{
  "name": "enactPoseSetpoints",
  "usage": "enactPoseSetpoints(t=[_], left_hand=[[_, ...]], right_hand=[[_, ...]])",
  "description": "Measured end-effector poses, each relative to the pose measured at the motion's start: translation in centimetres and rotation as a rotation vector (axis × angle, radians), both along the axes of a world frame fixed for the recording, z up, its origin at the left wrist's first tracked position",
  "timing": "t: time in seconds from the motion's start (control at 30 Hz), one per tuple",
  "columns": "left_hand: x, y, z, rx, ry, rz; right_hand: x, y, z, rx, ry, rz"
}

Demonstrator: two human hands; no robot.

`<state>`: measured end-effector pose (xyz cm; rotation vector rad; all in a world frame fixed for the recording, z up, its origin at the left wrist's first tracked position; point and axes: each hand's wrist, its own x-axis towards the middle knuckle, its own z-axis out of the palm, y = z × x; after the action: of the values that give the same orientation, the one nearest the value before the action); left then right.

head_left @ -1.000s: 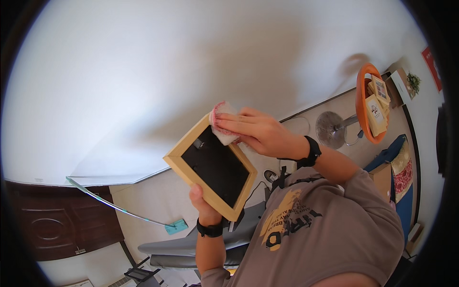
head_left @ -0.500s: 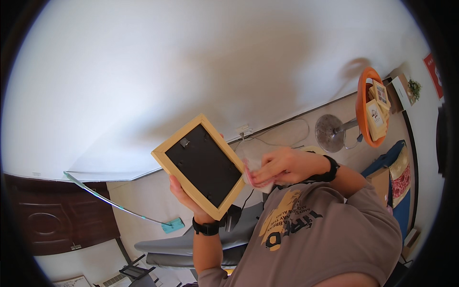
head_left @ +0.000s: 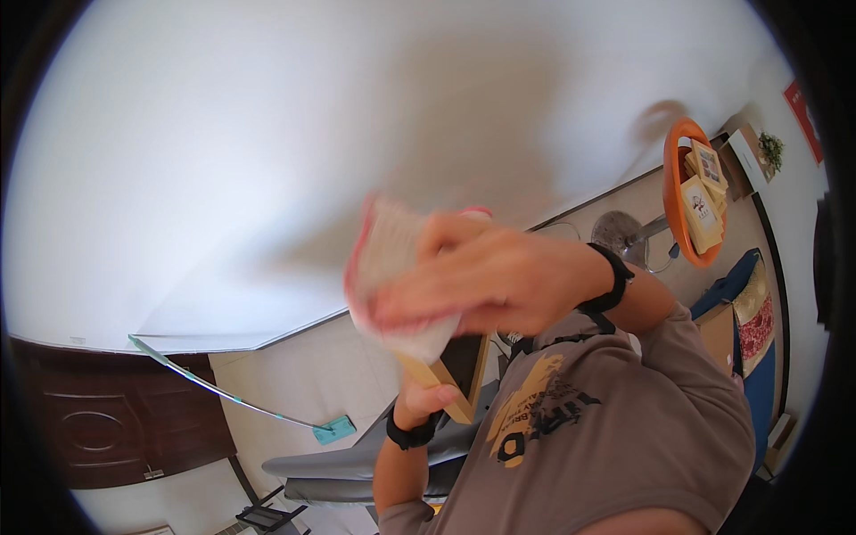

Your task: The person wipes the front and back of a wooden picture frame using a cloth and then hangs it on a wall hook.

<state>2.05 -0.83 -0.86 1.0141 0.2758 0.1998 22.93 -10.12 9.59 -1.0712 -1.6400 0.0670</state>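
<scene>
A wooden picture frame (head_left: pixel 432 370) with a black back is tilted in front of me, mostly hidden behind my other hand and a cloth. My left hand (head_left: pixel 421 399) grips its lower edge, thumb on the wood. Across the frame's upper part, my right hand (head_left: pixel 490 276) holds a white cloth (head_left: pixel 390 236) with a pink-red border, fingers pressed onto it. This hand and the cloth are blurred by motion. Whether the cloth touches the frame's face or edge, I cannot tell.
An orange stool seat (head_left: pixel 674 201) at the right bears several wooden picture frames (head_left: pixel 701 209). A teal-headed mop (head_left: pixel 334 430) leans against the white wall at left, near a dark brown door (head_left: pixel 98 419). Grey cushioned furniture (head_left: pixel 357 464) is below my left arm.
My right hand has swept left with the cloth, from beside the frame to over it. The frame has turned from facing me to nearly edge-on, its lower end shifting right.
</scene>
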Motion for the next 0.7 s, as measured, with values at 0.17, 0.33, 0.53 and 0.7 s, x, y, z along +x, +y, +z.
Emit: enactPoseSetpoints(t=[0.17, 0.33, 0.53, 0.7], left_hand=[[0.7, -0.2, 1.5, 0.157, 0.126, -0.050], [0.6, -0.2, 1.0, 0.239, 0.033, -0.064], [-0.6, -0.2, -0.4, 0.082, -0.046, -0.015], [-3.3, -0.5, -4.4, -0.038, -0.219, 0.175]], right_hand=[[0.7, -0.3, -0.4, -0.150, -0.072, 0.176], [4.2, -1.0, -1.7, -0.292, -0.031, 0.073], [6.9, -2.0, -4.2, -0.526, -0.111, -0.224], [3.2, -3.1, -2.3, -0.039, 0.244, -0.299]])
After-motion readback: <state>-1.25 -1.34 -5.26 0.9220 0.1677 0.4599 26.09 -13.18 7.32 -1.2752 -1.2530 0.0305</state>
